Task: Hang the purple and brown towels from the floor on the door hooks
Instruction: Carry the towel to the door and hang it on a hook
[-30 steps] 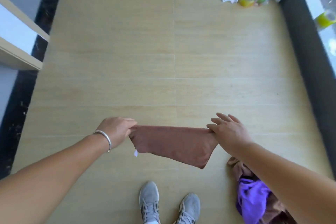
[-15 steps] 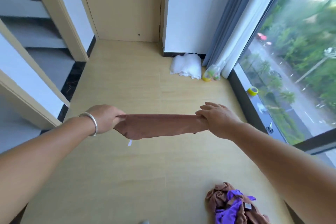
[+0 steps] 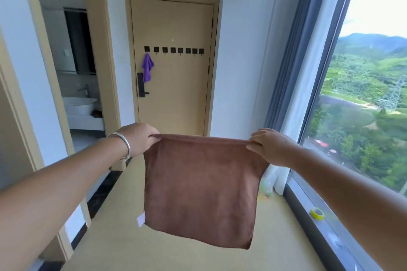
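Note:
A brown towel (image 3: 200, 187) hangs flat in front of me, stretched by its top edge. My left hand (image 3: 138, 138) pinches its top left corner and my right hand (image 3: 269, 145) pinches its top right corner. Straight ahead stands a tan door (image 3: 176, 99) with a row of several black hooks (image 3: 174, 50) across it. One purple towel (image 3: 147, 67) hangs from the leftmost hook. The pile of towels on the floor is out of view.
An open doorway on the left shows a bathroom sink (image 3: 79, 105). A tall window (image 3: 363, 99) with grey curtains (image 3: 295, 86) runs along the right. A yellow tape roll (image 3: 317, 213) lies on the window sill. A black door handle (image 3: 141, 84) sits below the purple towel.
My view has lifted from the floor to the door. Both hands have raised the brown towel, which now hangs down full and flat. The floor pile has left the view.

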